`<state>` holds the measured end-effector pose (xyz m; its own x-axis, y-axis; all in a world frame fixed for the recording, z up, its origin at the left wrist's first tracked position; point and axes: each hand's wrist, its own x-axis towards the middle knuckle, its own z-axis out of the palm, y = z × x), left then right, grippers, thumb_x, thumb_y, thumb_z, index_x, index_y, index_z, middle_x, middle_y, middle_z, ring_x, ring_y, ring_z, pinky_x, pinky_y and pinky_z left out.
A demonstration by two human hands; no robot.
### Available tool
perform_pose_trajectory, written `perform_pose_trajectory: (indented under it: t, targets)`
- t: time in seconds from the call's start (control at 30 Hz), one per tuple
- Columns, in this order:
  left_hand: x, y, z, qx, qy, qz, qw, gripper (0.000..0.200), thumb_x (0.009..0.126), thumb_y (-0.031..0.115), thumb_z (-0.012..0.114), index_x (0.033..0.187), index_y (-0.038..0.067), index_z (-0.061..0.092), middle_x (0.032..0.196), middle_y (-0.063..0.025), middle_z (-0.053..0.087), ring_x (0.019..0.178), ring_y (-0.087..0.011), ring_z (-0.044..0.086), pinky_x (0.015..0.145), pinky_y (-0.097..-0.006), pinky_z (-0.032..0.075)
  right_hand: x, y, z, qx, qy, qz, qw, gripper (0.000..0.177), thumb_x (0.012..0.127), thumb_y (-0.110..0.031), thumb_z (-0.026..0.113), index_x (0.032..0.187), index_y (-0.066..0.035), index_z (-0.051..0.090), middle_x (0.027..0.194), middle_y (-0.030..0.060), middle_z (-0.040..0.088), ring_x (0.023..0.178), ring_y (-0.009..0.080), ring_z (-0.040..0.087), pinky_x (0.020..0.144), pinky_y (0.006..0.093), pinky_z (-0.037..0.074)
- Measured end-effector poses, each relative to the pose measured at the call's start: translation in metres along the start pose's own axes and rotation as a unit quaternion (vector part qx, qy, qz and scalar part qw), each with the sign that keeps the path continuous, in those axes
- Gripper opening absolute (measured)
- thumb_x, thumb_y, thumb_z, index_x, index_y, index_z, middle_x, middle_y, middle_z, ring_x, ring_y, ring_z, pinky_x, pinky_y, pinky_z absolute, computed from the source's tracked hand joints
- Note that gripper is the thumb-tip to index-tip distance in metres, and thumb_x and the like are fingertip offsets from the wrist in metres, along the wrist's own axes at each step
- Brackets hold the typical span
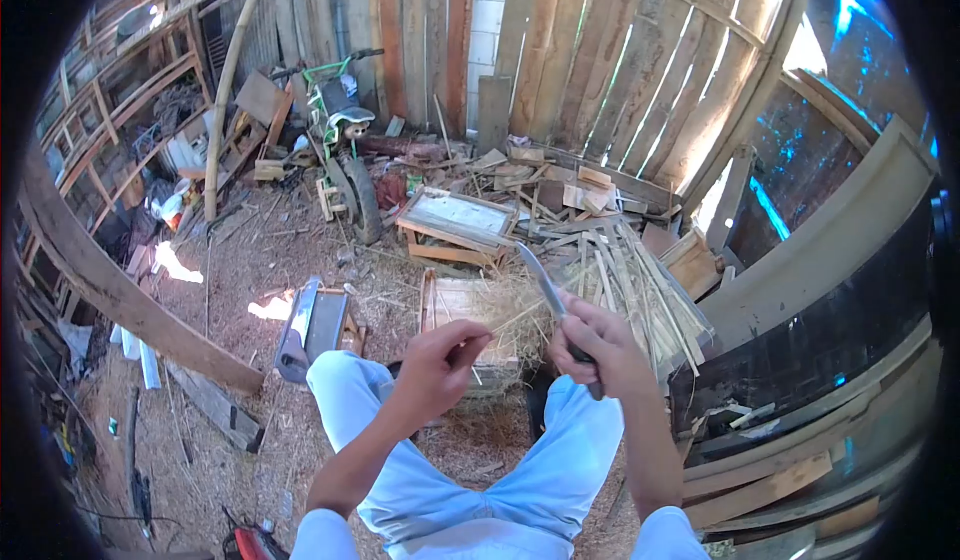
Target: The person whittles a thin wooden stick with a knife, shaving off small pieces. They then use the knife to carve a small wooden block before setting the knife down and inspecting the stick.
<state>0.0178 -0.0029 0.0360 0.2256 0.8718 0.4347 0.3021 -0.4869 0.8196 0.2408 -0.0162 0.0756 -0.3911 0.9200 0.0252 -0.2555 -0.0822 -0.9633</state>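
Note:
My right hand [597,347] is wrapped round the dark handle of a knife [543,278], whose blade points up and to the left. Between thumb and fingers, my left hand [443,362] pinches the end of a thin strip [515,318], which runs toward the knife. Both hands are above my knees, a short distance apart. Beneath them, fine shavings [520,335] lie over a wooden box [450,305]. Where the strip meets the blade is too small to make out.
A wooden frame with a pale panel [458,217] lies ahead, near a small motorbike [345,150]. Long thin sticks [640,285] are piled at the right. A dark flat object [318,320] lies left of my knees. A curved plank [130,295] crosses the left side.

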Motion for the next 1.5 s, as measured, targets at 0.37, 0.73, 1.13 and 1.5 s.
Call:
perform_pose_trajectory:
  t: [0.37,0.73,1.13,1.5]
  targets:
    - [-0.032,-0.032,-0.008,-0.042,-0.043,-0.036,0.998,0.01,0.083,0.002,0.061,0.092,0.0,0.064,0.07,-0.0089,0.063,0.051,-0.0119,0.05,0.047,-0.0254,0.038,0.01,-0.003,-0.033,0.073,0.16,-0.063,0.982,0.027,0.096,-0.022,0.048,0.113,-0.002,0.052,0.068,-0.0027,0.045,0.045,0.0015,0.035,0.036,0.0158,0.025]
    - [-0.024,-0.003,0.005,0.114,0.033,0.091,0.989,0.013,0.079,-0.004,0.061,0.089,0.003,0.063,0.077,-0.0101,0.065,0.054,-0.0195,0.058,0.049,-0.0306,0.044,0.012,0.032,0.022,0.108,-0.035,0.13,0.985,0.034,0.098,-0.021,0.045,0.123,0.001,0.05,0.072,-0.0025,0.048,0.048,0.0014,0.036,0.04,0.0158,0.026]
    - [-0.033,-0.018,-0.003,0.122,0.039,0.096,0.987,0.016,0.076,-0.004,0.062,0.089,0.004,0.063,0.081,-0.0088,0.066,0.067,-0.0255,0.062,0.059,-0.0329,0.047,0.012,0.007,-0.024,0.132,0.1,0.043,0.985,0.038,0.097,-0.021,0.047,0.125,0.004,0.045,0.069,-0.0007,0.048,0.046,0.0011,0.034,0.039,0.0149,0.028]
    - [-0.023,-0.008,0.015,0.145,0.056,0.174,0.972,0.021,0.074,-0.007,0.06,0.09,0.006,0.062,0.076,-0.0057,0.065,0.06,-0.0197,0.059,0.053,-0.0309,0.037,0.003,0.026,0.008,0.151,-0.001,0.077,0.986,0.037,0.096,-0.027,0.048,0.12,0.002,0.049,0.073,-0.0024,0.049,0.048,0.0012,0.036,0.039,0.0156,0.026]
